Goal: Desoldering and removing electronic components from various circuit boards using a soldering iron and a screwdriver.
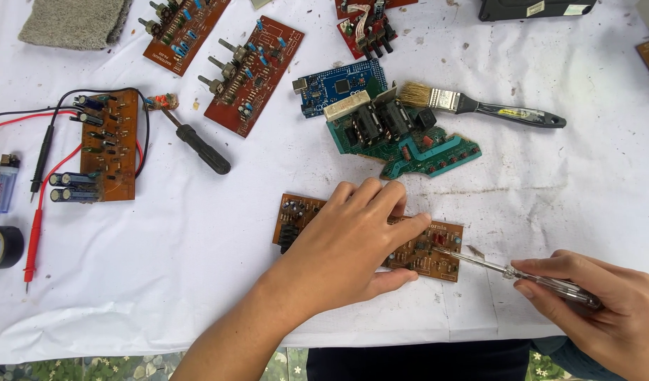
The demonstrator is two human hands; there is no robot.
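Observation:
My left hand (349,243) lies flat on a brown circuit board (300,215) near the table's front edge, fingers spread over its middle and hiding much of it. My right hand (598,310) grips a clear-handled screwdriver (543,281) at the lower right. The metal shaft reaches left, and its tip rests on the right end of the same board, among small components.
On the white cloth (197,268) lie a green board (402,141), a blue board (338,86), a paintbrush (479,106), a black-handled screwdriver (197,144), several brown boards (254,74), red and black probes (35,233), a lighter (5,183) and black tape (1,245).

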